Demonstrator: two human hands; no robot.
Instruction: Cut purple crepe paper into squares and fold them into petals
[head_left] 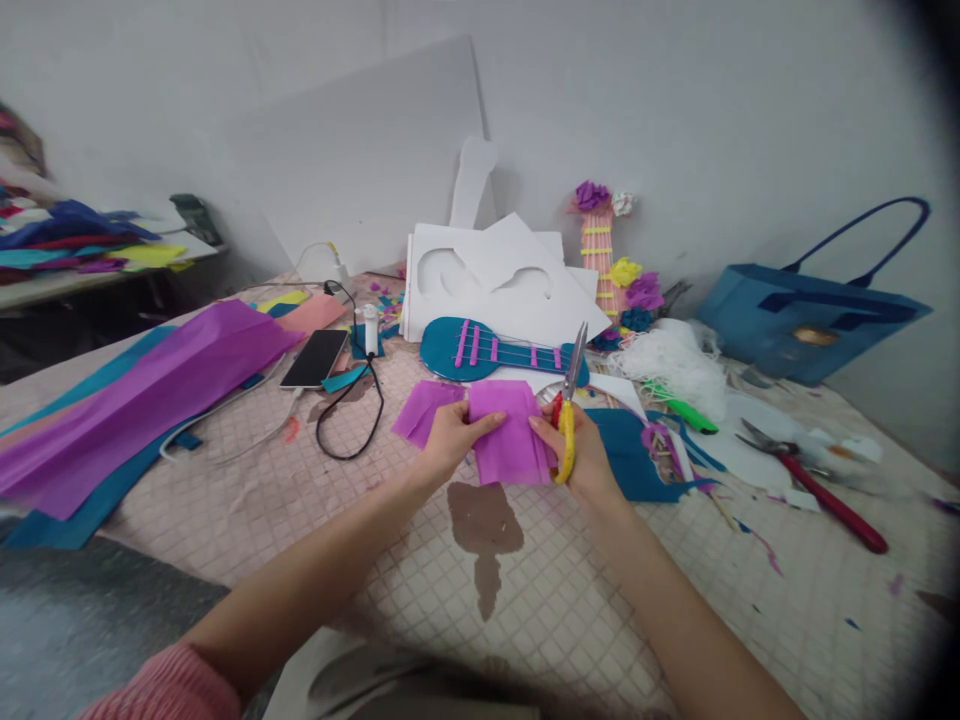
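Between my hands is a folded piece of purple crepe paper. My left hand pinches its left edge, thumb on top. At its right edge, my right hand grips the paper and also keeps a pair of scissors with yellow handles, blades pointing up and away. Another purple paper piece lies just left of the held one. Beyond my hands rests a teal guitar-shaped cutout with purple strips and strings across it. Teal paper lies beside my right hand.
Left are long crepe paper sheets, a phone and a black cable. White cut-out boards and a decorated pink guitar shape stand behind. Right are white stringy material, red-handled pliers and a blue bag.
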